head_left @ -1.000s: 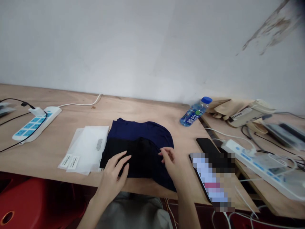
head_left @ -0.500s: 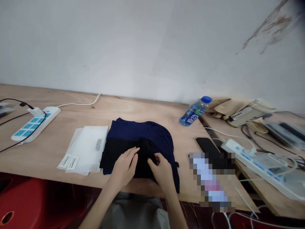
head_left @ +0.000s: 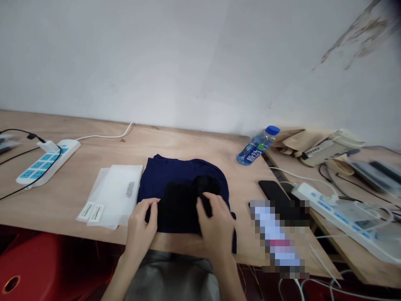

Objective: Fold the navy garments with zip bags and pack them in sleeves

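A black cloth garment (head_left: 180, 207), its exact kind unclear, lies bunched on top of a folded navy garment (head_left: 175, 169) at the table's front edge. At the black cloth's left edge, my left hand (head_left: 142, 225) is closed, thumb and fingertips pinching the fabric. My right hand (head_left: 216, 219) grips a raised, crumpled part of the same cloth on its right side, fingers curled and partly hidden by the back of the hand. To the left of the garments lie white translucent plastic bags (head_left: 120, 190) with barcode labels.
Left on the wooden table (head_left: 103, 154) is a power strip (head_left: 48, 163) with cables. A blue-capped bottle (head_left: 257, 145) leans at the back right. A black phone (head_left: 272, 192), a blurred-out screen (head_left: 277, 238) and another power strip (head_left: 341, 221) lie right. A red stool (head_left: 34, 259) stands below.
My left hand has moved left and back from the middle to the cloth's left edge. The black cloth has shifted right over the navy garment, and my right hand has moved slightly right.
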Demonstrator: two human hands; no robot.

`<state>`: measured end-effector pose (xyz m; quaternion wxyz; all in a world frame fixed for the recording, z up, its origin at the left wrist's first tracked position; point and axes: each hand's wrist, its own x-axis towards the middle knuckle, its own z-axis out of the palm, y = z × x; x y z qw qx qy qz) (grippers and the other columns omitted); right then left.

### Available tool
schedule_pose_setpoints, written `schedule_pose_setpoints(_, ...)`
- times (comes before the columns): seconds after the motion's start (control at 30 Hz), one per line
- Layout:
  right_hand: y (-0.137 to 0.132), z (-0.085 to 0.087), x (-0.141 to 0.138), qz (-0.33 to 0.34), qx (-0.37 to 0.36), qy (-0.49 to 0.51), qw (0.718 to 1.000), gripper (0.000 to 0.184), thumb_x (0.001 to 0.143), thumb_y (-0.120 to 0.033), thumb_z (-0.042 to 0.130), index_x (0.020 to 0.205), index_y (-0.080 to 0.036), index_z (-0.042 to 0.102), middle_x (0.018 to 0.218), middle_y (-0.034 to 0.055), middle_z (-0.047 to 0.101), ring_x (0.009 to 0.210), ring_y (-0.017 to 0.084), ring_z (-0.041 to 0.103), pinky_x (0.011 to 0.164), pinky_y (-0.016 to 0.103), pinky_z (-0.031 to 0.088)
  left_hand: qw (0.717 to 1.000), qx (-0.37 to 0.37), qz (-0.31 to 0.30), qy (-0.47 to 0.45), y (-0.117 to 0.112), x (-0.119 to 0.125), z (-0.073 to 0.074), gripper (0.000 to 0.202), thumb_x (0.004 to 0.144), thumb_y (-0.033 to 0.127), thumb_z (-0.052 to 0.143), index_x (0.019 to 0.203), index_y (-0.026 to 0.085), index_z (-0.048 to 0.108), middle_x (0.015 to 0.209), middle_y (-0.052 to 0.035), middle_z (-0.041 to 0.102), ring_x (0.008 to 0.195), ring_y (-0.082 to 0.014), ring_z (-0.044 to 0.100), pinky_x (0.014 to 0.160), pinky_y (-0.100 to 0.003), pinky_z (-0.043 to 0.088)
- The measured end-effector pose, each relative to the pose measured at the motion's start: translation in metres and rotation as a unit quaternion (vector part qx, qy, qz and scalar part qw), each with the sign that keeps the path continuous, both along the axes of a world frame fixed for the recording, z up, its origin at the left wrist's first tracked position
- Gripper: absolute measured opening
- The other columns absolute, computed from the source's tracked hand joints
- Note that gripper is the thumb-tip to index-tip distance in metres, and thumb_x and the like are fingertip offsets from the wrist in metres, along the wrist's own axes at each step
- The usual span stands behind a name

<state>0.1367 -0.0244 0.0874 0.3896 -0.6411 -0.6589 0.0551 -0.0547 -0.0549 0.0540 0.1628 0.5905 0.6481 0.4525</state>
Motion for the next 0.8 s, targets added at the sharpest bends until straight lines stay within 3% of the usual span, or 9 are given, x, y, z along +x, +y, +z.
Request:
schedule_pose_setpoints(0.07,-0.007,-0.005,-0.027,0.117,-0.015,-0.023,0.993,0.021,0.091,-0.024,0.048,0.104,-0.022,0.064,0.094,0.0088,0.066,0.090,0.024,0.061,0.079,0.037,0.049,1.000,0.007,0.011,-0.008,-0.001,-0.001,0.003,0.028,0.098,0.032,0.039,0.104,0.022,0.065,0.105,-0.0063,0.070,0.101,-0.0215,0.065,0.089,-0.036,0.050)
schedule_pose_setpoints(0.17,-0.021,-0.009,-0.053,0.284,-0.039,-0.036,0.957,0.030,0.087,-0.016,0.051,0.115,-0.023,0.060,0.109,0.0084,0.066,0.096,0.023,0.062,0.083,0.038,0.052,0.999,0.007,0.027,-0.019,0.001,-0.005,0.006,0.029,0.099,0.033,0.037,0.108,0.022,0.063,0.109,-0.0062,0.068,0.105,-0.0209,0.063,0.093,-0.037,0.049)
schedule_pose_setpoints(0.23,-0.028,-0.009,-0.056,0.330,-0.036,-0.015,0.943,0.032,0.089,-0.015,0.050,0.117,-0.025,0.058,0.118,0.0073,0.064,0.104,0.022,0.061,0.089,0.038,0.051,1.000,0.004,0.017,-0.015,0.003,-0.009,0.006,0.030,0.100,0.032,0.036,0.109,0.022,0.062,0.111,-0.0065,0.067,0.106,-0.0209,0.062,0.096,-0.038,0.049)
schedule_pose_setpoints(0.3,-0.030,-0.009,-0.048,0.301,-0.022,0.018,0.953,0.028,0.091,-0.014,0.046,0.113,-0.024,0.060,0.116,0.0071,0.064,0.106,0.021,0.060,0.091,0.037,0.050,1.000,-0.005,-0.014,0.003,0.006,-0.012,0.003,0.031,0.100,0.032,0.035,0.108,0.022,0.063,0.112,-0.0070,0.066,0.107,-0.0211,0.062,0.097,-0.039,0.049)
schedule_pose_setpoints(0.4,-0.021,-0.013,-0.028,0.166,-0.019,0.048,0.985,0.021,0.093,-0.019,0.044,0.103,-0.022,0.061,0.105,0.0087,0.067,0.098,0.022,0.062,0.088,0.038,0.049,0.997,-0.019,-0.052,0.047,0.009,-0.010,-0.005,0.030,0.099,0.030,0.038,0.109,0.022,0.064,0.112,-0.0078,0.065,0.108,-0.0220,0.062,0.098,-0.041,0.049)
schedule_pose_setpoints(0.5,-0.006,-0.023,-0.014,0.062,-0.078,0.069,0.993,0.022,0.093,-0.034,0.047,0.100,-0.019,0.061,0.095,0.0099,0.068,0.086,0.023,0.065,0.079,0.036,0.051,0.994,-0.027,-0.065,0.087,0.011,-0.004,-0.012,0.028,0.097,0.028,0.043,0.114,0.022,0.064,0.113,-0.0083,0.066,0.107,-0.0232,0.063,0.097,-0.042,0.049)
schedule_pose_setpoints(0.67,0.014,-0.035,-0.020,0.047,-0.189,0.088,0.977,0.048,0.086,-0.054,0.054,0.111,-0.014,0.060,0.090,0.0118,0.070,0.079,0.026,0.068,0.070,0.035,0.051,0.991,-0.036,-0.104,0.078,0.015,-0.014,-0.007,0.025,0.096,0.028,0.045,0.110,0.023,0.065,0.107,-0.0046,0.070,0.098,-0.0195,0.067,0.089,-0.034,0.052)
schedule_pose_setpoints(0.73,0.020,-0.036,-0.025,0.051,-0.202,0.088,0.974,0.052,0.083,-0.055,0.059,0.114,-0.013,0.059,0.091,0.0132,0.071,0.083,0.028,0.068,0.069,0.035,0.051,0.994,-0.028,-0.069,0.075,0.017,-0.027,-0.006,0.025,0.097,0.030,0.045,0.109,0.024,0.065,0.105,-0.0041,0.070,0.093,-0.0183,0.068,0.084,-0.032,0.053)
schedule_pose_setpoints(0.8,0.024,-0.037,-0.028,0.055,-0.200,0.099,0.973,0.048,0.080,-0.050,0.062,0.113,-0.014,0.060,0.091,0.0128,0.071,0.084,0.029,0.068,0.068,0.035,0.051,0.994,-0.021,0.015,0.110,0.018,-0.043,-0.009,0.025,0.096,0.032,0.046,0.109,0.023,0.065,0.103,-0.0054,0.069,0.089,-0.0199,0.067,0.083,-0.034,0.052)
